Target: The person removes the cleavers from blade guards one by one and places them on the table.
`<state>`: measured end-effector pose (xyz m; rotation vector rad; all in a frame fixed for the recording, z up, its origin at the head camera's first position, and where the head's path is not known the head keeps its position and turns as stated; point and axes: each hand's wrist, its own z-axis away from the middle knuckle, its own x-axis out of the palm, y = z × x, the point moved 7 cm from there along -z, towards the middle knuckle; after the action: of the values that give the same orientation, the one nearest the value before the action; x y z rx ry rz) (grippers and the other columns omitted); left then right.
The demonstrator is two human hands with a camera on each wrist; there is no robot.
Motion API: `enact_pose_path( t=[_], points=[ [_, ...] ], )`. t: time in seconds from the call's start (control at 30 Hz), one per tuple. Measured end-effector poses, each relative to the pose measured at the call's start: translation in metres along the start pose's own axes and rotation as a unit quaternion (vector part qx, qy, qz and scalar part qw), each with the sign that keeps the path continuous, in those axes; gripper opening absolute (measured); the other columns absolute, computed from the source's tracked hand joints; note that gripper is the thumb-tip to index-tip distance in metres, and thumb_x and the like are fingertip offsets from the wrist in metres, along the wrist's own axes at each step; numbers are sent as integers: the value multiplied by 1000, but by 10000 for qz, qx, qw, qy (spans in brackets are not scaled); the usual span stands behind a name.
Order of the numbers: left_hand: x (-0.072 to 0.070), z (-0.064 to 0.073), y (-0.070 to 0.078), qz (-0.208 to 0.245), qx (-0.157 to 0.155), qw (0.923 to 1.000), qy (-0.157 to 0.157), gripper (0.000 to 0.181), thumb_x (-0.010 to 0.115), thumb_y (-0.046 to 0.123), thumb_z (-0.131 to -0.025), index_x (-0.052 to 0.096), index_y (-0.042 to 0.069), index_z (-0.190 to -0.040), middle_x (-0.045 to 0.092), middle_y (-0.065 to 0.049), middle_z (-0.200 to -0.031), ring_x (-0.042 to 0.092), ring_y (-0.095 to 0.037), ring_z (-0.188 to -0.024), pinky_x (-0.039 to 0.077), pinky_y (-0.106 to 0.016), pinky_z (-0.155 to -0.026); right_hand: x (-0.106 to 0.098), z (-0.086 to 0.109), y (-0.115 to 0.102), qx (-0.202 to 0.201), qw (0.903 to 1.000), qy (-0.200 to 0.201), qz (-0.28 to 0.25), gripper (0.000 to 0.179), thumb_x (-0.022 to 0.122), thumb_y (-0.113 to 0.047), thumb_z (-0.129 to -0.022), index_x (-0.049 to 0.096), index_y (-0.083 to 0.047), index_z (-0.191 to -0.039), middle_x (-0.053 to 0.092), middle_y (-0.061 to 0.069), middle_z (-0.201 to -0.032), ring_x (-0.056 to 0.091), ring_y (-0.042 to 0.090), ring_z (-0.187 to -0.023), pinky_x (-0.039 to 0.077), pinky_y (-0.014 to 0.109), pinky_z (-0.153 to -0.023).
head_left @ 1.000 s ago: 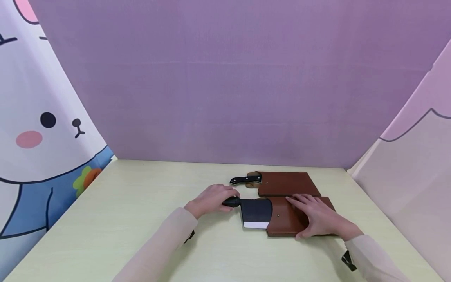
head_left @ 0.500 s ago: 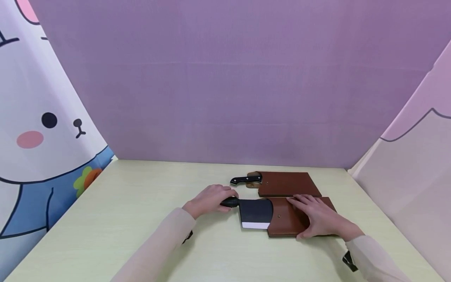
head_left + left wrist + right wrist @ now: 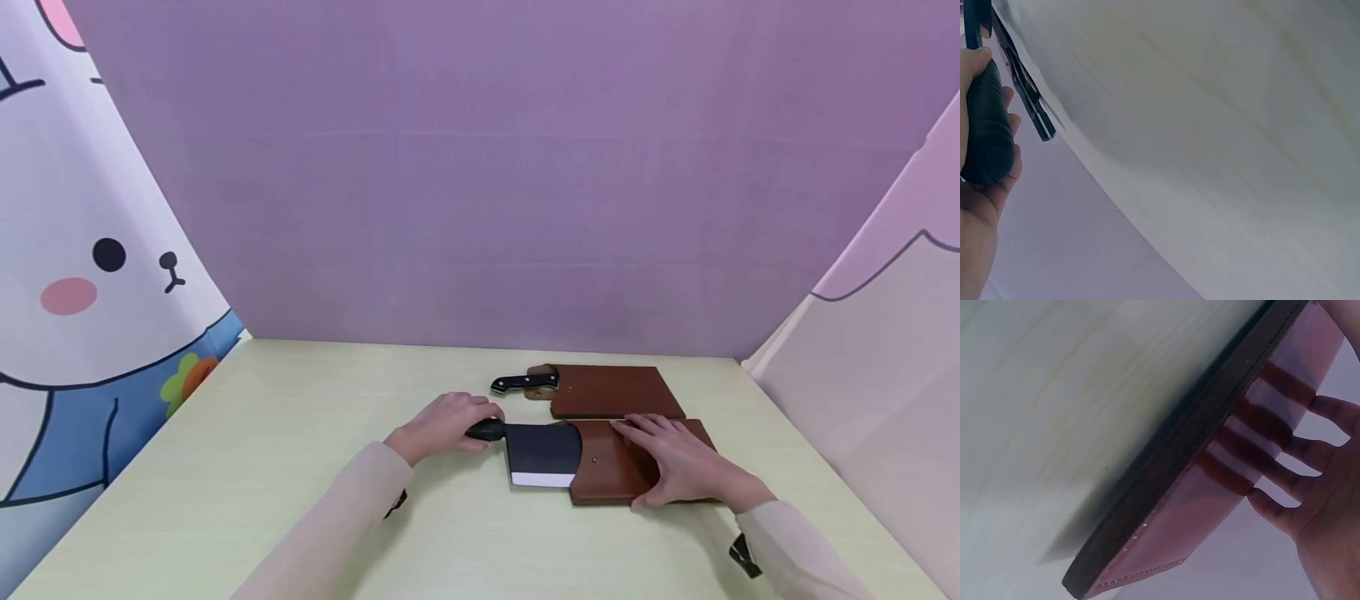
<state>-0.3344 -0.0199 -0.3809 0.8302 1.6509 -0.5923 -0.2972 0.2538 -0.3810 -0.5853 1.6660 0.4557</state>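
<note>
My left hand (image 3: 448, 427) grips the black handle of a cleaver (image 3: 542, 454); in the left wrist view the fingers wrap the handle (image 3: 990, 128). The cleaver has a wide dark blade with a pale edge facing me. Its far end is hidden inside a brown leather sheath (image 3: 603, 475) lying flat. My right hand (image 3: 678, 460) spans the sheath, thumb at the near edge and spread fingers reaching to the far edge. The right wrist view shows those fingertips on the glossy leather (image 3: 1210, 487), beyond its thick stitched side.
Just behind lies a second brown sheath (image 3: 611, 392), with a black riveted knife handle (image 3: 525, 382) sticking out to the left. The pale wooden table (image 3: 262, 467) meets a purple cloth backdrop (image 3: 480, 208), with printed cloths on both sides.
My left hand has drawn slightly leftward with the cleaver, so a little more blade shows outside the sheath. The right hand and the sheath have hardly moved.
</note>
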Motion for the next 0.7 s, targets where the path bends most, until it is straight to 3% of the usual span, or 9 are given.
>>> enact_pose_path(
  t=[0.7],
  points=[
    [-2, 6, -4, 45, -31, 10000, 1, 38, 70, 30, -79, 58, 21, -114, 63, 5, -102, 59, -12, -87, 49, -31, -82, -1, 2, 2, 10, 10000, 21, 3, 109, 69, -74, -52, 41, -13, -138, 44, 17, -135, 41, 37, -121, 35, 60, -90]
  ],
)
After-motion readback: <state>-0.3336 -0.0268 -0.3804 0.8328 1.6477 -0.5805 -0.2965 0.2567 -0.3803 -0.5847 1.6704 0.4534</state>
